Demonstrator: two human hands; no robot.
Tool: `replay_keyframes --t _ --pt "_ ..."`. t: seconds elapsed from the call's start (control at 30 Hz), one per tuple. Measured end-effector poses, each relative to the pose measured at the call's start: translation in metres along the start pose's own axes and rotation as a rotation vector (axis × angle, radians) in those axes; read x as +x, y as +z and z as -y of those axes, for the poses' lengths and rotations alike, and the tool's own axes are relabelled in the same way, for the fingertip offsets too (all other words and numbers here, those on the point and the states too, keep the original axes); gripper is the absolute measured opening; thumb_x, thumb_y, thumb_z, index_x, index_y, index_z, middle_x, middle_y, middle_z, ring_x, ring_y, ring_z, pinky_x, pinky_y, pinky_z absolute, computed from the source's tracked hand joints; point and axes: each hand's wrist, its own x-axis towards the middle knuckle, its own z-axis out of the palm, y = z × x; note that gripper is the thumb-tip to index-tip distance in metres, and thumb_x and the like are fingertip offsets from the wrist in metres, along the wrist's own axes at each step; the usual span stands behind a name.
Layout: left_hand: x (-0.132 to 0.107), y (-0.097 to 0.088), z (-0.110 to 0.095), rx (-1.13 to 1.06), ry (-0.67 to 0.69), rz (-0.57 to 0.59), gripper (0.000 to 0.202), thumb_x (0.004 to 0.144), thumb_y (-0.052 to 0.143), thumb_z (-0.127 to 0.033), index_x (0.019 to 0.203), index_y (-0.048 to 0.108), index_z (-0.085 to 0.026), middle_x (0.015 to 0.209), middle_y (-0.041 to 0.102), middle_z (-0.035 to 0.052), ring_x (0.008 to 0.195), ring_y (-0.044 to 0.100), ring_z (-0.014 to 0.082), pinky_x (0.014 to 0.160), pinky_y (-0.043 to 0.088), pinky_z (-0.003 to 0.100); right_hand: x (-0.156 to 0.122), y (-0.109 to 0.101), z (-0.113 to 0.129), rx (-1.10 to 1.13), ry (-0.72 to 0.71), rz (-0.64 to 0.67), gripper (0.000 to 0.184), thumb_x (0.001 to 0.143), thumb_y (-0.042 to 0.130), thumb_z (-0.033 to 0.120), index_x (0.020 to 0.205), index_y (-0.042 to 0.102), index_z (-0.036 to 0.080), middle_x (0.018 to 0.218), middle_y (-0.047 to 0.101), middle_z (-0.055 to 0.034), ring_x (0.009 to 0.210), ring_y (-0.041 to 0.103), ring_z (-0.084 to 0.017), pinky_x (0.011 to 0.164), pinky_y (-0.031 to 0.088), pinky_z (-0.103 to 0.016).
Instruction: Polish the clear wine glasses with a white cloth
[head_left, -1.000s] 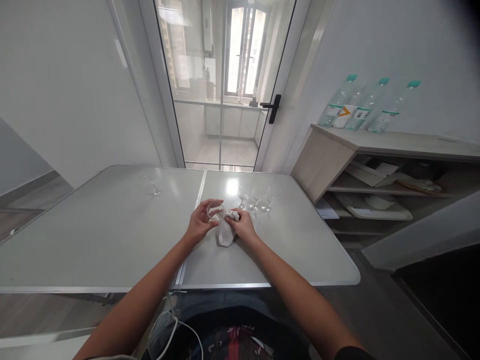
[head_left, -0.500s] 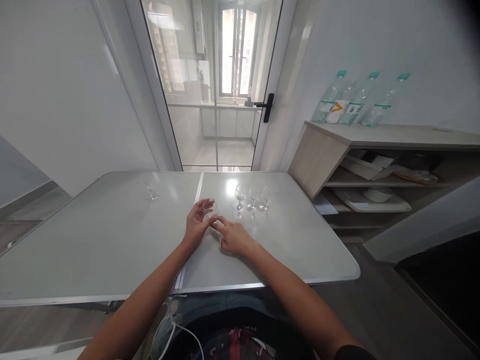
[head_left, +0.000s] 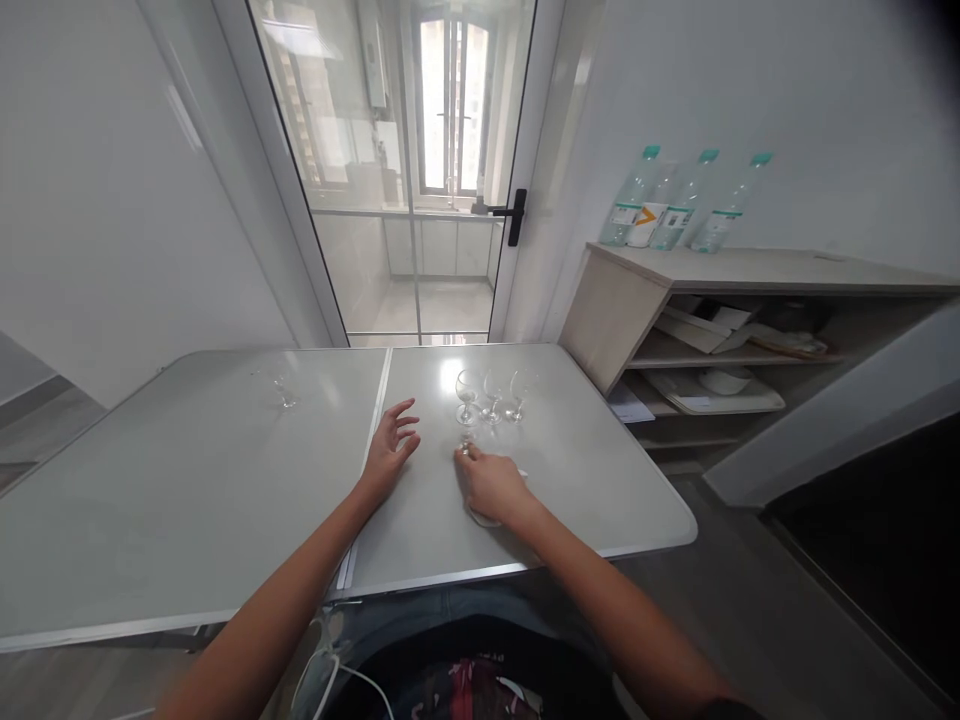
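My left hand (head_left: 388, 448) is raised over the table seam, its fingers apart and curved, with nothing in them. To its right, my right hand (head_left: 496, 485) pinches a small clear stemmed glass (head_left: 466, 440) low over the table; my fingers hide part of it. A pale, thin-edged thing (head_left: 484, 519), perhaps a cloth, shows beneath the right palm, mostly covered. Just beyond stand three clear stemmed glasses in a row: a left one (head_left: 466, 392), a middle one (head_left: 492, 392) and a right one (head_left: 517, 392).
The grey table (head_left: 225, 500) has a metal rim. More clear glassware (head_left: 285, 392) stands at its far left. A glass door (head_left: 420, 240) lies behind the table. On the right, a wooden shelf unit (head_left: 622, 310) carries several plastic bottles (head_left: 675, 215) on top.
My hands have drawn apart. My left hand has let go of the stemmed glass, and my right hand has carried it right, towards the row. The view has turned slightly right.
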Motion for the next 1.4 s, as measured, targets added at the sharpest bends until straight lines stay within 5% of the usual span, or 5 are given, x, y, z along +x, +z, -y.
replay_keyframes --t 0.23,0.37,1.03,1.23,1.4 --pt "0.0 0.004 -0.001 0.013 -0.017 -0.009 0.045 0.092 0.071 -0.05 0.129 0.06 -0.026 0.142 0.056 0.012 0.105 0.064 0.0221 0.084 0.053 0.033 -0.038 -0.009 -0.074 -0.105 0.254 0.007 0.081 0.076 0.056 0.011 0.155 0.046 0.025 0.163 0.047 -0.0147 0.115 0.072 -0.031 0.086 0.054 -0.038" --pt "-0.001 0.002 -0.001 0.047 -0.038 -0.028 0.043 0.094 0.066 -0.053 0.126 0.061 -0.025 0.137 0.057 0.0109 0.104 0.061 0.0214 0.081 0.052 0.03 -0.039 -0.013 -0.096 -0.13 0.291 0.017 0.084 0.077 0.052 0.01 0.158 0.042 0.026 0.167 0.041 -0.0121 0.115 0.072 -0.032 0.087 0.054 -0.04" --pt "0.0 -0.004 -0.007 0.115 0.018 -0.145 0.035 0.1 0.055 -0.054 0.118 0.063 -0.025 0.127 0.059 0.0089 0.096 0.06 0.0192 0.082 0.05 0.032 -0.03 -0.002 -0.098 -0.17 0.302 0.012 0.088 0.078 0.052 0.011 0.163 0.033 0.029 0.172 0.032 -0.0098 0.111 0.074 -0.032 0.086 0.057 -0.043" --pt "0.004 -0.025 -0.018 0.17 0.098 -0.463 0.022 0.099 0.059 -0.04 0.11 0.064 -0.022 0.103 0.062 0.0046 0.089 0.059 0.0168 0.081 0.049 0.028 -0.045 0.007 -0.081 -0.215 0.382 -0.101 0.087 0.078 0.055 0.009 0.162 0.037 0.024 0.173 0.024 -0.0214 0.1 0.076 -0.031 0.081 0.056 -0.041" --pt "0.027 -0.103 -0.014 0.252 0.135 -0.915 0.018 0.086 0.058 -0.018 0.104 0.057 -0.021 0.102 0.058 0.0035 0.091 0.059 0.0158 0.073 0.048 0.024 -0.068 0.021 -0.07 -0.184 0.277 -0.241 0.073 0.077 0.053 0.002 0.146 0.058 0.022 0.168 0.038 -0.015 0.115 0.069 -0.027 0.092 0.054 -0.037"
